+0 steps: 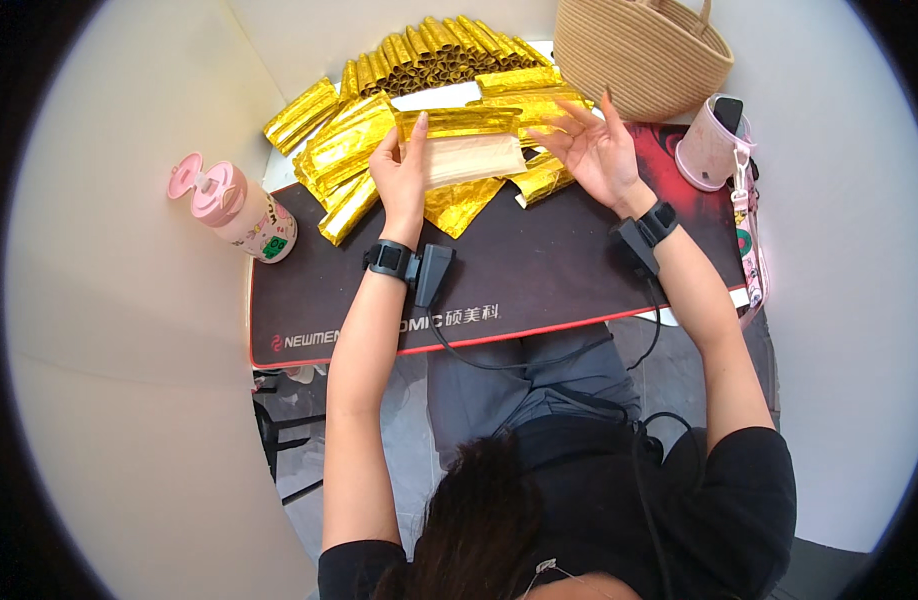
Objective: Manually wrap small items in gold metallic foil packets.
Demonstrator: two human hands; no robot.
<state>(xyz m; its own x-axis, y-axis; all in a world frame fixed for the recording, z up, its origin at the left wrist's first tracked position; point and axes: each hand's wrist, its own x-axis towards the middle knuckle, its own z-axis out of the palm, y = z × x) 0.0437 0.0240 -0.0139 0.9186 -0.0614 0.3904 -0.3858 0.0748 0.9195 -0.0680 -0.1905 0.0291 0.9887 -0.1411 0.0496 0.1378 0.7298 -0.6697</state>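
Observation:
My left hand [403,175] pinches the left end of a gold foil paper sheet [469,150], whose pale tan inner side faces up and whose top edge is folded over in gold. My right hand [597,150] hovers just right of the sheet with fingers spread, holding nothing. Loose gold foil sheets [344,150] lie in a heap under and around both hands. A stack of rolled gold foil pieces [434,50] sits behind them at the far edge.
A black desk mat [519,270] with a red border covers the small table. A pink bottle [234,205] lies at the left. A woven basket [644,50] stands far right, a pale pink pouch holding a phone [714,140] beside it. Black wrist devices with cables sit on both wrists.

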